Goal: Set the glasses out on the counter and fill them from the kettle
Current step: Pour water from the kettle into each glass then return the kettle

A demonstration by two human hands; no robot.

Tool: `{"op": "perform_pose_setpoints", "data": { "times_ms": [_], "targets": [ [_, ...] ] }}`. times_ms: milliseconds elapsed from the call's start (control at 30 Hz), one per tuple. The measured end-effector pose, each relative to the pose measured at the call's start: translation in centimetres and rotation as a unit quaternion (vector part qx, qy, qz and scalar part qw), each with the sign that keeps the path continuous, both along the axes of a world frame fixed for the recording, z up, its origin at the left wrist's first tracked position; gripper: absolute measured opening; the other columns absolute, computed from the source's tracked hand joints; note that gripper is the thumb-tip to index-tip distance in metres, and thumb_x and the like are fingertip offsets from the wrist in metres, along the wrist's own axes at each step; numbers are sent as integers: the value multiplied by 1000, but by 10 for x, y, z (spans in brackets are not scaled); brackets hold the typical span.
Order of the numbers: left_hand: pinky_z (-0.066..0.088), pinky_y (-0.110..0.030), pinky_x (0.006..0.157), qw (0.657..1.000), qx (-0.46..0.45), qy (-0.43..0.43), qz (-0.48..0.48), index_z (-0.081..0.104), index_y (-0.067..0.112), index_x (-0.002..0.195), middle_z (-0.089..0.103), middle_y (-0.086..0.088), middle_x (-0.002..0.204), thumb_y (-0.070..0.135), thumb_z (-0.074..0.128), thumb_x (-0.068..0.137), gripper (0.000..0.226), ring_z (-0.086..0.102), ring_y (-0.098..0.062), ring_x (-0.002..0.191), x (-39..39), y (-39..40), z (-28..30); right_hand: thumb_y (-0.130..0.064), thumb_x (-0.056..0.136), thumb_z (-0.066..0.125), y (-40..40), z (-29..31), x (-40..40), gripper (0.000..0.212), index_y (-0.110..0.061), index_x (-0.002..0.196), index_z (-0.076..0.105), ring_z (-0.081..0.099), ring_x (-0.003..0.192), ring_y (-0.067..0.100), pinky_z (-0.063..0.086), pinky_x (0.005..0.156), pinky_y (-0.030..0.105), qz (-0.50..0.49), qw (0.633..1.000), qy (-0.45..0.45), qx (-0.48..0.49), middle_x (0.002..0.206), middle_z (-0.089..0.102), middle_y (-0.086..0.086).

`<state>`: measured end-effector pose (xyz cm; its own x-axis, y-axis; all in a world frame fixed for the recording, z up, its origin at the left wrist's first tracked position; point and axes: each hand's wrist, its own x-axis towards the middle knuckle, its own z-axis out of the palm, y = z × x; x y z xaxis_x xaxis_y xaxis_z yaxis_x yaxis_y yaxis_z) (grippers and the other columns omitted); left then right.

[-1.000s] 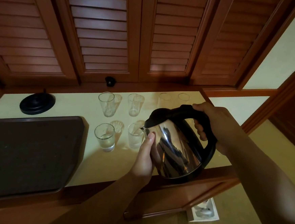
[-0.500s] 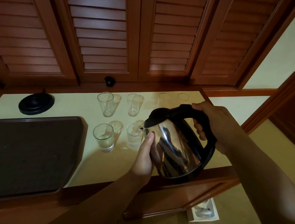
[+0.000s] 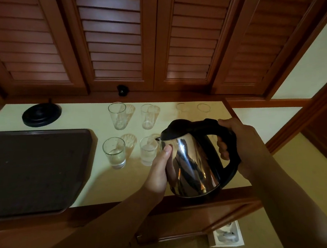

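A steel kettle [image 3: 193, 160] with a black lid and handle hangs tilted over the pale counter [image 3: 112, 182]. My right hand [image 3: 244, 146] grips the handle. My left hand [image 3: 160, 171] presses against the kettle's steel side below the spout. The spout sits at the rim of a short glass [image 3: 148, 150] that holds some water. Left of it stands another short glass [image 3: 114, 152] with a little water. Two taller glasses [image 3: 117, 115] [image 3: 148, 116] stand behind them, and two more rims [image 3: 181, 107] [image 3: 203, 107] show at the back right, partly hidden by the kettle.
A large dark tray [image 3: 35, 169] covers the counter's left part. The kettle's black base [image 3: 41, 114] lies at the back left. Louvred wooden doors [image 3: 113, 39] rise behind the counter. A white power strip [image 3: 227, 236] lies on the floor below.
Hardly anything has moved; the kettle and both hands hold the same pose at the short glass.
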<state>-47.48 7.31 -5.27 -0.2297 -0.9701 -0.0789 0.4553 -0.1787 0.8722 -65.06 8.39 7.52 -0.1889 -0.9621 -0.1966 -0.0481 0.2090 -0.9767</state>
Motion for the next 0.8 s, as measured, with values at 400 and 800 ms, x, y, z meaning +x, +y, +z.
{"op": "perform_pose_setpoints", "data": {
  "times_ms": [400, 800],
  "targets": [
    [56, -40, 103, 998, -13, -61, -16, 79, 31, 110, 72, -27, 124, 61, 48, 94, 45, 72, -34, 117, -16, -3, 8, -32, 101, 54, 10, -7, -25, 34, -12, 76, 62, 43, 50, 17, 39, 55, 31, -20, 998, -56, -17, 56, 51, 2],
    [46, -50, 116, 995, -34, -82, -39, 57, 10, 144, 70, -16, 137, 71, 60, 85, 85, 66, -30, 129, -60, -10, 21, -28, 100, 53, 20, -10, -68, 26, -11, 82, 61, 44, 48, 14, 40, 52, 27, -73, 994, -80, -23, 54, 51, -1]
  ]
}}
